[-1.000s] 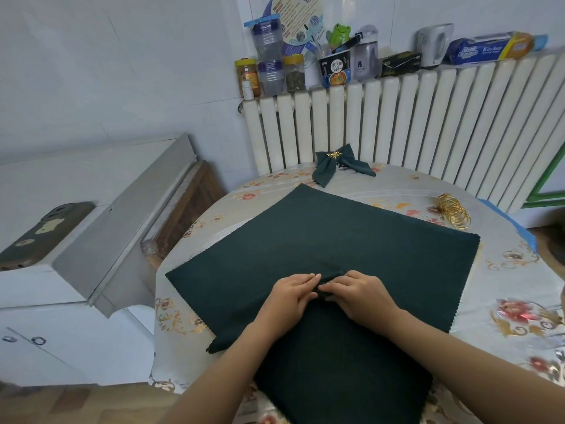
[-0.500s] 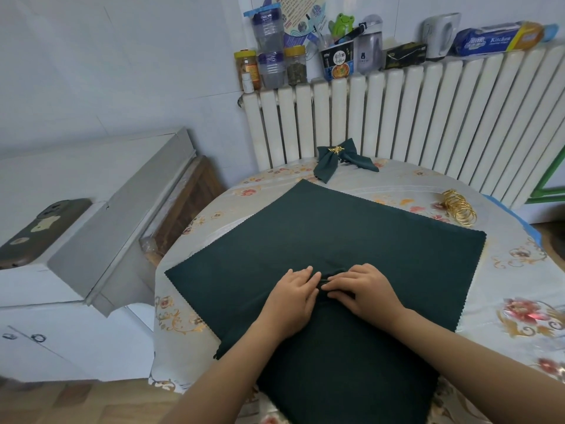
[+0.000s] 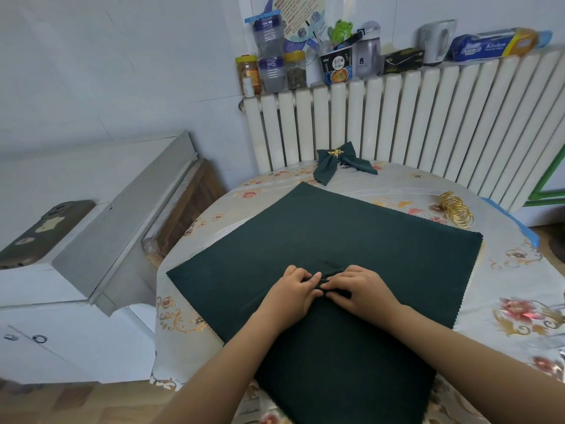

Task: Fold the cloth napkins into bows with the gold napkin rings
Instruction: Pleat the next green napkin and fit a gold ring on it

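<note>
A dark green cloth napkin (image 3: 336, 234) lies spread on the round table, its near part hanging over the front edge. My left hand (image 3: 290, 293) and my right hand (image 3: 359, 290) meet at its middle, fingertips pinching a small gathered ridge of the cloth between them. At the far edge of the table lies a finished green bow (image 3: 342, 162) held by a gold ring. A pile of gold napkin rings (image 3: 457, 211) sits at the right rear of the table.
The table (image 3: 519, 301) has a shiny flowered cover. A white radiator (image 3: 412, 127) stands behind it, its top lined with jars, a cup and boxes. A white cabinet (image 3: 91, 228) with a phone (image 3: 42, 232) on it stands to the left.
Both hands have crept a little farther up the napkin, gathering more cloth into the ridge between the fingertips. The view has tilted slightly downward.
</note>
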